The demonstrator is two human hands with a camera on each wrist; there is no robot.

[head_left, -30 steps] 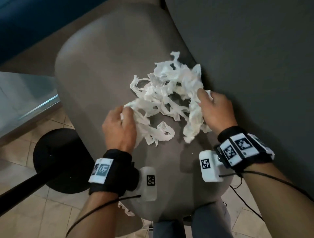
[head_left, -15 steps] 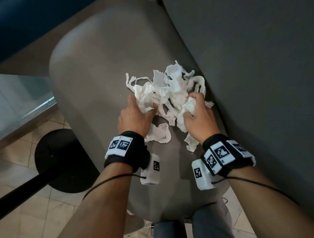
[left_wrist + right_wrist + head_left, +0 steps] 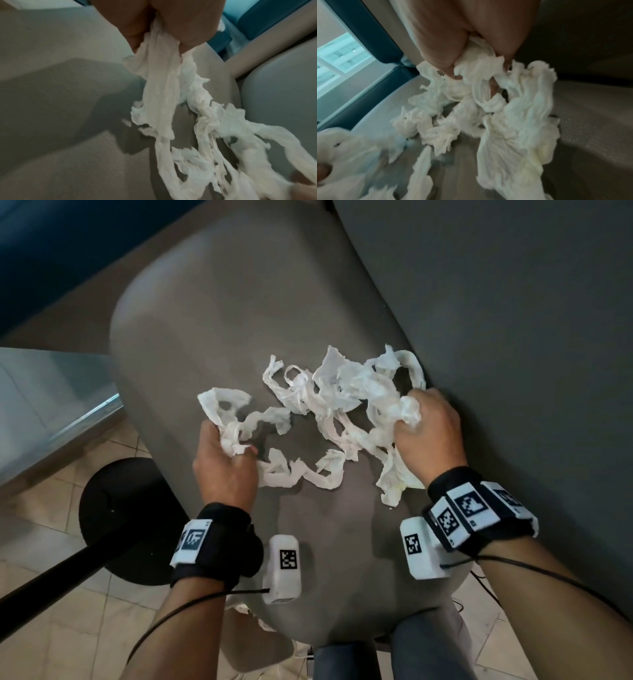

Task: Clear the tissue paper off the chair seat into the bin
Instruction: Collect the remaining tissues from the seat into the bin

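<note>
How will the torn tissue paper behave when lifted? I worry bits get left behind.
The tissue paper is probably limp and very light: strips sag between the left hand and right hand. Likely to tear or shed: edges look ragged. Loops may trail over the chair seat.

floor: beige tiles (image 3: pixel 51 611) | left: round black stand base (image 3: pixel 113 518); pale glass-edged surface (image 3: pixel 44 405) | right: grey upholstered panel (image 3: pixel 513 320) | far: teal panel (image 3: pixel 51 241); window (image 3: pixel 339 54)

The head view looks steeply down over both hands (image 3: pixel 318 453). Each wrist view peers close past its fingers (image 3: pixel 164 27). All share the tissue paper (image 3: pixel 329 405)
</note>
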